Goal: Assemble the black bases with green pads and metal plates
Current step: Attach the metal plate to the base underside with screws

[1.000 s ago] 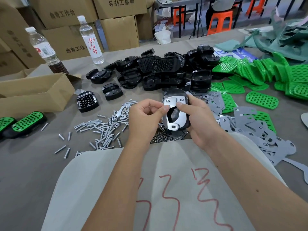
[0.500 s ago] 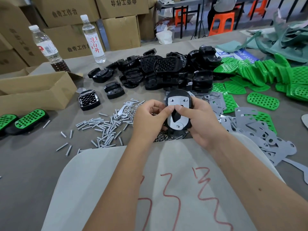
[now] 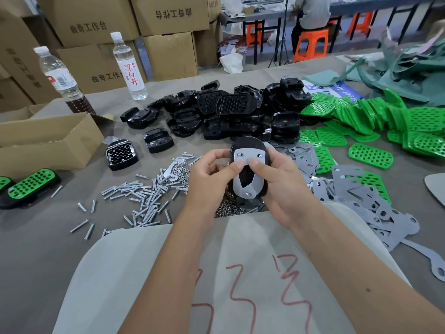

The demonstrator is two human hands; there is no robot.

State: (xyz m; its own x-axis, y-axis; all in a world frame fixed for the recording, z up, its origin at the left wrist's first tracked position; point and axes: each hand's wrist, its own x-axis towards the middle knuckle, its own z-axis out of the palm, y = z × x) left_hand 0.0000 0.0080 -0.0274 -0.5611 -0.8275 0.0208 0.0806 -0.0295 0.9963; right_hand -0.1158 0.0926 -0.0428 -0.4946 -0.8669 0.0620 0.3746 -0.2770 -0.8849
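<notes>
Both hands held one black base (image 3: 248, 145) upright above the table (image 3: 36, 237), just past the near edge, with a metal plate (image 3: 250, 175) lying flat on its facing side. The left hand (image 3: 207, 182) gripped it from 9 o'clock, thumb pressed on the plate; the right hand (image 3: 281, 186) wrapped it from 3 o'clock, thumb also on the plate. Under the hands lay nuts (image 3: 228, 209). Bolts (image 3: 144, 196) were strewn at 9 o'clock, a heap of bases (image 3: 228, 116) at 12, green pads (image 3: 370, 155) at 2 and loose plates (image 3: 356, 189) at 3, crowding that side. Bare cloth stayed open only at 8 o'clock, short of a finished piece (image 3: 31, 186) and a box (image 3: 48, 143) at the left edge.
</notes>
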